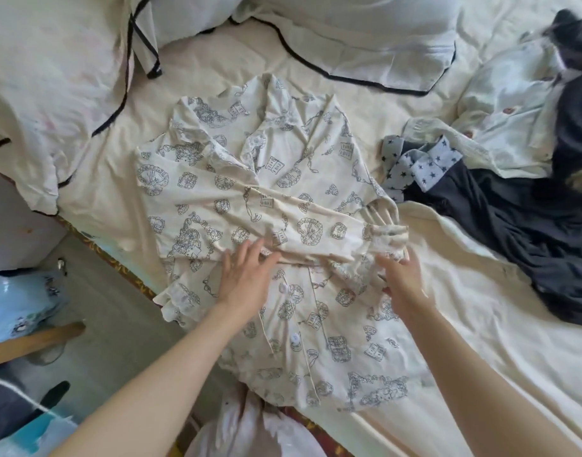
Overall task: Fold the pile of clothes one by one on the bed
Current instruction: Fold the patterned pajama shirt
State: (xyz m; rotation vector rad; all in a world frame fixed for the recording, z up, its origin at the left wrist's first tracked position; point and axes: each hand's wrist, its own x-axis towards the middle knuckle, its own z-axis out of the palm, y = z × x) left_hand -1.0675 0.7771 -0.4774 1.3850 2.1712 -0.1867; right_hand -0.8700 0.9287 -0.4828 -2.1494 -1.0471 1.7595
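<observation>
Head view: printed pyjama shirt (283,206) soft, light, slippery; left hand (246,278) fingers spread flat; right hand (403,278) pinching sleeve cuff (386,235), 3 o'clock; grip at hem.

Bright, soft daylight, wide-angle view

The light is even and the shadows are weak; the cream bed sheet (480,324) looks a little washed out at the right. The edges bend from the lens, and the dark navy garment (526,225) at the far right is blurred.
</observation>
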